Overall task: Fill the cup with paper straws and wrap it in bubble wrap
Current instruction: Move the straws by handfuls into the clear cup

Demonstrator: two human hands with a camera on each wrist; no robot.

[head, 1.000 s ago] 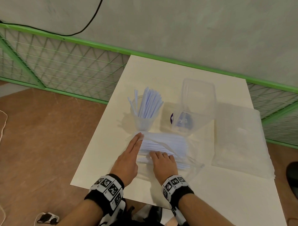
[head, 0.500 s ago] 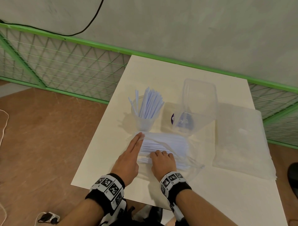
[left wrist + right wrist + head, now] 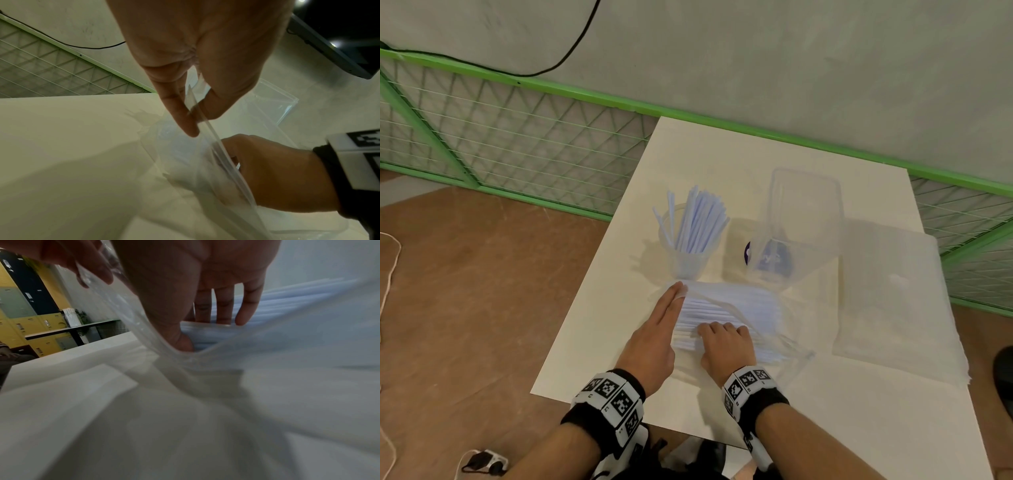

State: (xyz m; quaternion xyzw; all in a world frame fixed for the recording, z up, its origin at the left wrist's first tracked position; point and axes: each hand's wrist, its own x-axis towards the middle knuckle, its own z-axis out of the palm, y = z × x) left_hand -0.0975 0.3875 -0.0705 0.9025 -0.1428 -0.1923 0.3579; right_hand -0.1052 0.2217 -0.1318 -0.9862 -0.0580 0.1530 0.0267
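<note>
Bubble wrap (image 3: 893, 294) is lying flat on the table (image 3: 722, 147), right of the clear container (image 3: 804, 219). Beside that container, the cup (image 3: 685, 260) is standing upright, already holding straws. Nearer the person, the plastic bag (image 3: 784, 342) of paper straws (image 3: 736, 305) is lying open. Left hand (image 3: 654, 339), fingers straight, is pinching the bag's lip. Right hand (image 3: 726, 346), compared with a second ago, is curling deeper over the straws; judged: another bunch is being gathered for the cup
</note>
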